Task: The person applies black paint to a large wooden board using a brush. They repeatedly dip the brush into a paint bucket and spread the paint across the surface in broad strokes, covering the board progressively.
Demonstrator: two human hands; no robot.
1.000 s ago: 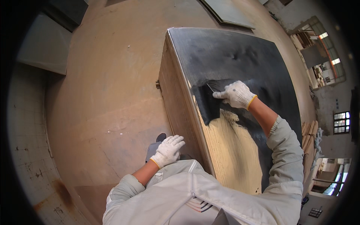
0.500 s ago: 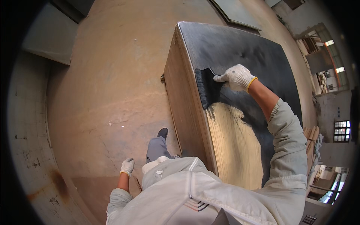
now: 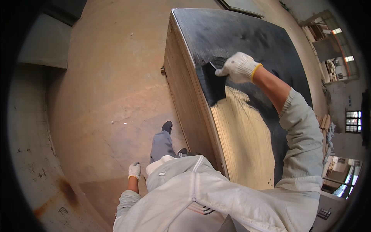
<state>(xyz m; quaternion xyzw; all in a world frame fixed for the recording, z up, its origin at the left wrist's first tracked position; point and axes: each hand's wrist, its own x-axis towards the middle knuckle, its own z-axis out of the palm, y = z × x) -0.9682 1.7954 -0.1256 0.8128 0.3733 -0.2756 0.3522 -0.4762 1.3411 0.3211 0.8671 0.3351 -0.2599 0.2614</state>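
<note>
My right hand (image 3: 240,68), in a white knitted glove with a yellow cuff edge, is closed on a wide flat black tool (image 3: 211,84). A thin pale edge shows on it beside my thumb; its exact kind is hard to make out. The tool lies against the top of a large wooden box or cabinet (image 3: 243,34), by its left edge. Glossy black coating covers most of that top, while a bare pale patch of wood grain (image 3: 243,139) shows nearer me. My left hand (image 3: 134,170), also gloved, hangs low at my side with fingers curled and nothing seen in it.
The cabinet's brown wooden side (image 3: 185,81) drops to the tan floor (image 3: 112,77), where my foot (image 3: 167,126) stands beside it. A grey panel (image 3: 46,42) is at the far left. Another flat panel (image 3: 243,7) lies beyond the cabinet. Wooden pieces (image 3: 324,125) are at the right.
My right hand and the black tool have shifted a little up and left in view, as has the cabinet. Fresh curved marks show beside the hand. My left hand still hangs low.
</note>
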